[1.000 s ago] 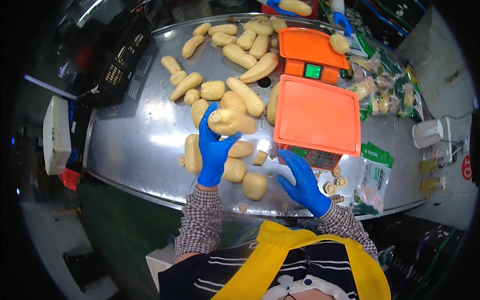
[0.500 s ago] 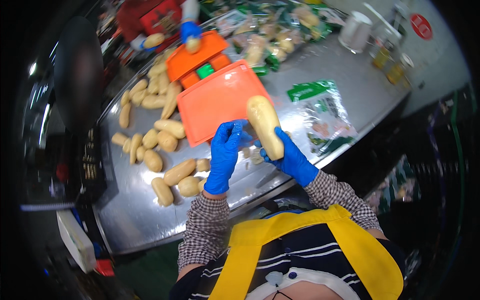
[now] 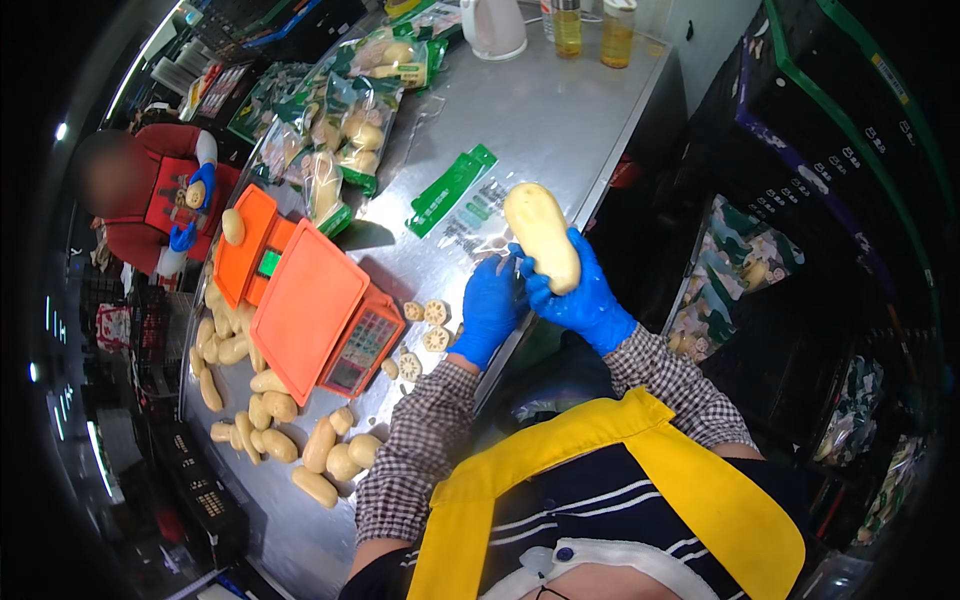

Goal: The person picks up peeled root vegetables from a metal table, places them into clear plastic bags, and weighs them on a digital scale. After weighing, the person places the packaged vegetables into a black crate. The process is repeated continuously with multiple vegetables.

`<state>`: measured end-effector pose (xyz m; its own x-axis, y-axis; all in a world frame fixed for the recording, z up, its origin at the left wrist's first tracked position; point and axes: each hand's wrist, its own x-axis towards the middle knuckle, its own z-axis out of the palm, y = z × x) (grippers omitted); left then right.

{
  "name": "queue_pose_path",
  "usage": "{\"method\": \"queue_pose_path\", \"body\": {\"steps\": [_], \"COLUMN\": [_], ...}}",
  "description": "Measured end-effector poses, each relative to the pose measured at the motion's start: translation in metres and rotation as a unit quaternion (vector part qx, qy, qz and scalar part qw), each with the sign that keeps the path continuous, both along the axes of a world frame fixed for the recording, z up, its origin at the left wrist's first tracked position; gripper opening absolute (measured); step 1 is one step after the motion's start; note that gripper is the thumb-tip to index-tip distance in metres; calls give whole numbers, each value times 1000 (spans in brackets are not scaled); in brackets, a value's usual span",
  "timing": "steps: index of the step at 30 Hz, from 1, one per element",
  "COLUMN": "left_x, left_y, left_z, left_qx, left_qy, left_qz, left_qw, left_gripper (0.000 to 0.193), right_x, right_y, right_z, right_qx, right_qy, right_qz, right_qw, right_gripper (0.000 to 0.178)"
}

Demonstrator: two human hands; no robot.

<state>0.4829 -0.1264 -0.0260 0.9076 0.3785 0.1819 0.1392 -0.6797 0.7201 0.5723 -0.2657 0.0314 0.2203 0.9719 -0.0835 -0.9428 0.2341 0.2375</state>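
My right hand (image 3: 588, 297), in a blue glove, is closed around the lower end of a thick, pale, peeled lotus root (image 3: 540, 232), held tilted above the table's near edge. My left hand (image 3: 490, 308), also gloved in blue, is low over the steel table with its back up and fingers apart, holding nothing that I can see. Its fingertips are close to the near end of a flat, clear and green plastic bag (image 3: 450, 200); whether they touch it is hard to tell. Cut lotus root slices (image 3: 435, 312) lie left of that hand.
An orange weighing scale (image 3: 315, 305) stands left of my hands, with lotus roots (image 3: 278, 405) around it. A second orange scale (image 3: 243, 245) is beyond. Filled bags (image 3: 360, 130), a white kettle (image 3: 493, 30) and bottles (image 3: 618, 35) stand farther back. A co-worker (image 3: 160, 200) holds a piece across the table.
My view has turned right, so the table and scales appear farther left. The lotus root stays in my right hand. My left hand has moved from beside the scale toward the flat bag.
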Motion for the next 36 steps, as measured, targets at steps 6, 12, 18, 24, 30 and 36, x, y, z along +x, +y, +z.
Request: {"method": "queue_pose_path", "body": {"steps": [6,12,18,24,30,36], "left_x": [33,14,22,20,26,33], "left_y": [-11,4,-7,-7,14,29], "left_z": [7,-19,-18,-40,-42,-4], "left_qx": [206,222,180,118,-295,-259], "left_qy": [153,69,104,-4,47,-56], "left_qz": [-21,-4,-13,61,142,160], "left_qw": [966,973,978,991,944,951], "left_gripper": [40,43,43,15,16,16], "right_x": [17,31,34,33,26,14], "right_y": [-51,-69,-68,-56,-53,-33], "right_z": [-7,-36,-32,-28,-40,-34], "right_qx": [26,-224,-348,-336,-322,-339], "right_qy": [-83,-300,-506,-508,-555,-615], "right_qz": [-4,-28,-85,-36,19,53], "right_qw": [996,927,785,792,767,710], "right_gripper": [62,57,51,49,43,48]}}
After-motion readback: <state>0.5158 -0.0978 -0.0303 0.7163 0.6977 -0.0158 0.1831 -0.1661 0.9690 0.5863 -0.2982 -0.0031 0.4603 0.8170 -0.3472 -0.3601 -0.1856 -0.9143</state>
